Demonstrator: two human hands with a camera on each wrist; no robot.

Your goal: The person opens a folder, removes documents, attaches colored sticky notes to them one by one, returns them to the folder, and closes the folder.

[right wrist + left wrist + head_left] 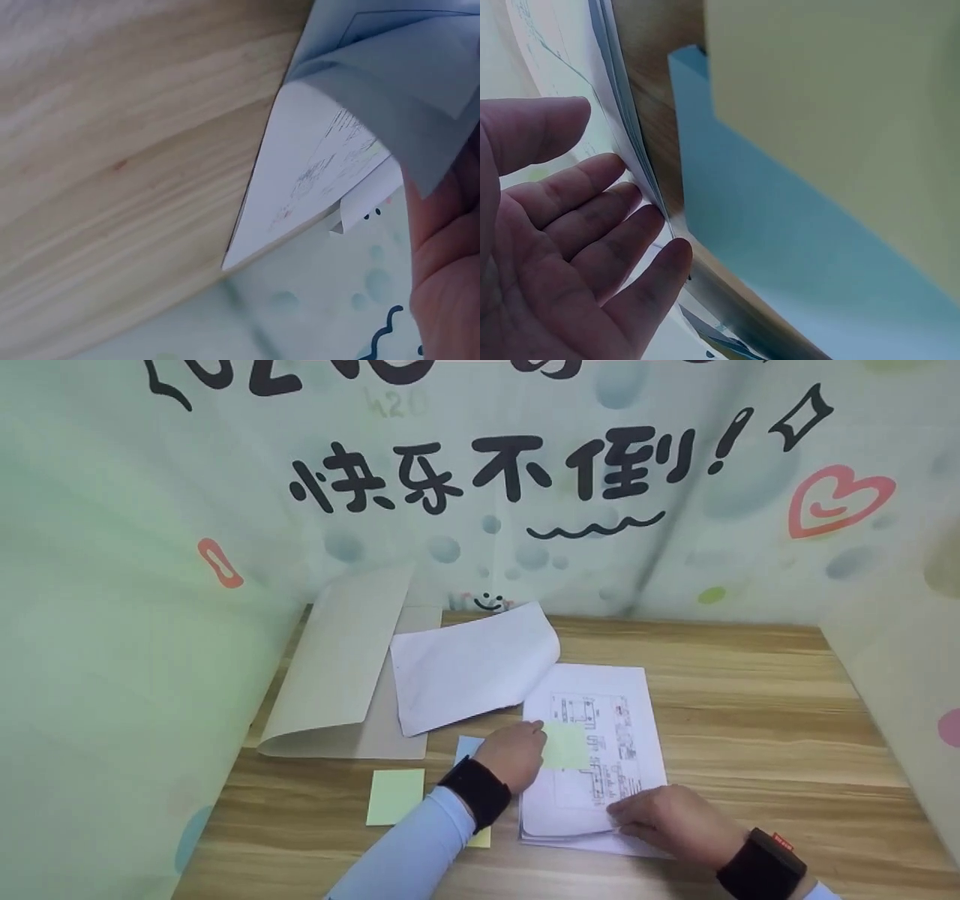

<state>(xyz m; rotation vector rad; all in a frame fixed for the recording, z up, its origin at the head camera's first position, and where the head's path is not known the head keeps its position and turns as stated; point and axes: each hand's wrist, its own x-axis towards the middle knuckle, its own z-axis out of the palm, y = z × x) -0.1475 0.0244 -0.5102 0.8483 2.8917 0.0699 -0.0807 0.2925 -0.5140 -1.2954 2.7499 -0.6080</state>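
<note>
Two hands work at a stack of printed sheets [577,799] lying on the worktop [757,720]; take that stack as the clock's centre in the head view. The left hand [514,754] is at 9 o'clock, its fingers nearly straight and slightly spread, the thumb well apart from them; in the left wrist view the fingertips lie along the stack's edge, and whether they press on it cannot be told. The right hand [679,821], at 4 o'clock, pinches the near corner of the upper sheets, and the right wrist view shows that paper curling up off the page beneath. A pale green note [566,746] lies on the top sheet, just beside the left fingertips. A blue note [466,747] sits at 9 o'clock, partly behind the left hand, a yellow note [481,838] at 8, and a green note pad [394,797] farther out between them. Towards 10 o'clock a loose white sheet [472,671] overlaps a beige folder [341,675].
</note>
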